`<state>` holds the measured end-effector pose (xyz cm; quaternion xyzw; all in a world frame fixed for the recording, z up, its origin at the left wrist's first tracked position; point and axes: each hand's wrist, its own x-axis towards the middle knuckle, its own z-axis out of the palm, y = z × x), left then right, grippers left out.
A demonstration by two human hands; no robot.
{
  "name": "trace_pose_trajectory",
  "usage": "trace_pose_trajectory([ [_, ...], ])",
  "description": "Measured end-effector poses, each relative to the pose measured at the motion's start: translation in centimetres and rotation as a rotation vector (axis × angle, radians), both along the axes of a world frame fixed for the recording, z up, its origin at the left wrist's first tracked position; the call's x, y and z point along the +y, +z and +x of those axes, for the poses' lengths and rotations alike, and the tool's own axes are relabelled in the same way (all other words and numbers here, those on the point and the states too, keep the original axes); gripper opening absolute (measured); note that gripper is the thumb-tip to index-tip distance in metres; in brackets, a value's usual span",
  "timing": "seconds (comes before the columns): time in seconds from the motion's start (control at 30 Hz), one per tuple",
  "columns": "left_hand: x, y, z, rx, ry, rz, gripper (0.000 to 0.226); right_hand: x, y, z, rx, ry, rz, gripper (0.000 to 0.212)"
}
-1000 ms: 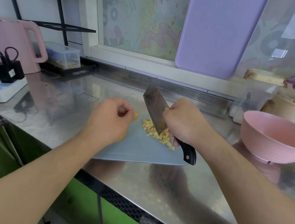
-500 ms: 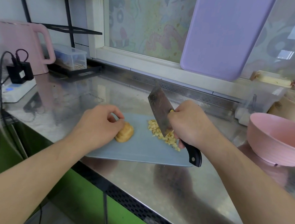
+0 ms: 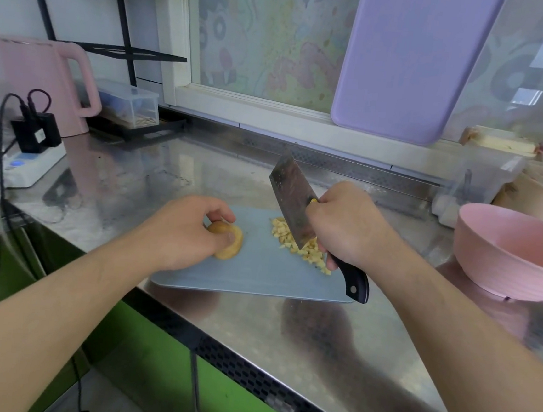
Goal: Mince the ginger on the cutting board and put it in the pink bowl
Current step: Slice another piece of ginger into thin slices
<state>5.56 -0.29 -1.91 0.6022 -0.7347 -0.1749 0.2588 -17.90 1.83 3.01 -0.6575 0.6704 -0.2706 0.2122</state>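
Left hand [image 3: 182,232] now lowered, gripping tan ginger knob [image 3: 227,241] on cutting board [image 3: 257,277], right hand [image 3: 347,225] clutching cleaver [image 3: 291,204] above pale minced ginger [image 3: 296,244]

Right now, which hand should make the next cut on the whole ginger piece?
Right. The right hand already grips the cleaver, blade raised over the minced ginger. The left hand pins the ginger piece on the cutting board, so it steadies.
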Motion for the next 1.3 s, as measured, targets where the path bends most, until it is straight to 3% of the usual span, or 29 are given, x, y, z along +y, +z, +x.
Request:
trace_pose_trajectory([
  [0.27, -0.6, 0.3, 1.0, -0.137, 0.061, -0.073, 0.035, 0.0, -0.1, 0.0, -0.017, -0.002, 0.006, 0.018],
  [0.5, -2.0, -0.9, 3.1, 0.007, 0.199, -0.008, 0.034, 0.2, 0.0, 0.1, -0.018, -0.003, 0.007, 0.017],
  [0.63, -1.5, -0.6, 3.4, -0.063, 0.113, 0.039, 0.044, 0.3, 0.2, 0.2, -0.017, 0.003, -0.005, 0.015],
  [0.83, -0.7, 0.8, 3.4, -0.324, 0.025, 0.116, 0.049, 0.3, 0.0, 0.3, -0.007, 0.007, -0.022, 0.017],
  [1.3, 0.5, 1.5, 2.4, -0.371, 0.066, 0.012, 0.053, 0.1, -0.3, 0.1, -0.006, 0.017, -0.02, 0.019],
])
